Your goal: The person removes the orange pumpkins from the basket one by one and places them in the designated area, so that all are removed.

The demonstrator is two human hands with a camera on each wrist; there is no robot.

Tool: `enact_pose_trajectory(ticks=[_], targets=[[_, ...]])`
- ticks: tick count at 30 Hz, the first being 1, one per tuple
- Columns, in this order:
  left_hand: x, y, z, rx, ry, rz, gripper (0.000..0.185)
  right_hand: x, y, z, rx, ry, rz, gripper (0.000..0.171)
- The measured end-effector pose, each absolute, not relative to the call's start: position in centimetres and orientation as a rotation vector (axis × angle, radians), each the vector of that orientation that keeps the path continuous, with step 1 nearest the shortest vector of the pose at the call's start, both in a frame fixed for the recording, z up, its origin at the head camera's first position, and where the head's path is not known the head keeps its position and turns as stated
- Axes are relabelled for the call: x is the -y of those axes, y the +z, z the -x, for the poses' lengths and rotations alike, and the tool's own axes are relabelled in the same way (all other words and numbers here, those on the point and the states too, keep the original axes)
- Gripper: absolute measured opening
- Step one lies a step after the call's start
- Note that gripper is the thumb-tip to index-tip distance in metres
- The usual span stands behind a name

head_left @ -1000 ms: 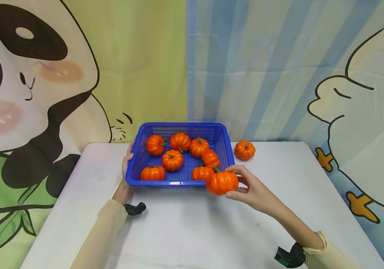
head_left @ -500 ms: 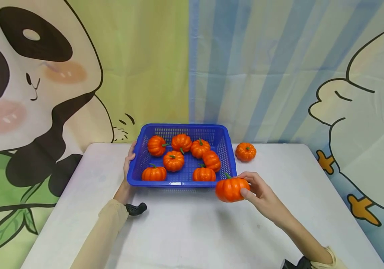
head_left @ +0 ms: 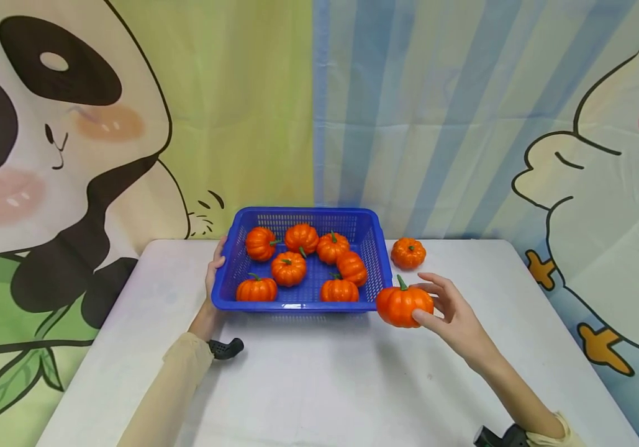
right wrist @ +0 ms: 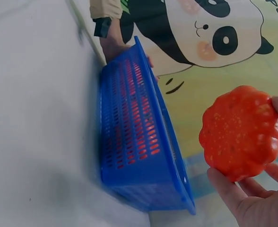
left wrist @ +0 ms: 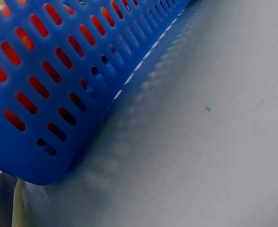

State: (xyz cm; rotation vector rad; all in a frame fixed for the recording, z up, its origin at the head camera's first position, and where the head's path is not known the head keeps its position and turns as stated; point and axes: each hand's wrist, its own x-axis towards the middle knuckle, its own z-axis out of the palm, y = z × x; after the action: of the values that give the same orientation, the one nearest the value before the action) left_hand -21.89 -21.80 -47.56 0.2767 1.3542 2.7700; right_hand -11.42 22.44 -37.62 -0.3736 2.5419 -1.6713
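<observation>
The right hand (head_left: 453,313) grips one orange pumpkin (head_left: 404,305) between curled fingers and thumb, the thumb low on its near side and the fingers wrapped over the far right side; the pumpkin sits upright, its green stem pointing up and slightly back, so its short axis runs nearly vertical and its broad ribbed body spreads level. It hangs just outside the near right corner of the blue basket (head_left: 297,304), close beside the basket wall though whether it touches cannot be told; the right wrist view shows its dimpled underside clear of the white table (head_left: 325,385), with the basket lying to the left of it. From this hand the basket's open top lies to the left and a little farther away; the right hand is by far the nearer one to the held pumpkin, the left being well apart across the basket.

The left hand (head_left: 214,273) holds the basket's left rim, fingers curled over the edge and the thumb on the outer wall; the left wrist view shows only the slotted blue wall and table.

By count: seven pumpkins lie inside the basket; one is in the right hand; one loose pumpkin (head_left: 408,253) rests on the table just beyond the basket's far right corner; nine in all, one basket, two hands.
</observation>
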Motion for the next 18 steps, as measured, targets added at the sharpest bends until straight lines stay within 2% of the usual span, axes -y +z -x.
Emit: enact_pose_trajectory(ticks=[9,18], targets=[[21.7,-47.4,21.8,-1.329,2.762,-0.231,0.06,-23.4,-37.2,11.5,-2.624,-1.504,0.231,0.064],[21.8,-47.8,21.9,-1.347,2.764,-0.291,0.056,-24.1,-37.3,11.7,-2.677,-1.346,0.104,0.069]])
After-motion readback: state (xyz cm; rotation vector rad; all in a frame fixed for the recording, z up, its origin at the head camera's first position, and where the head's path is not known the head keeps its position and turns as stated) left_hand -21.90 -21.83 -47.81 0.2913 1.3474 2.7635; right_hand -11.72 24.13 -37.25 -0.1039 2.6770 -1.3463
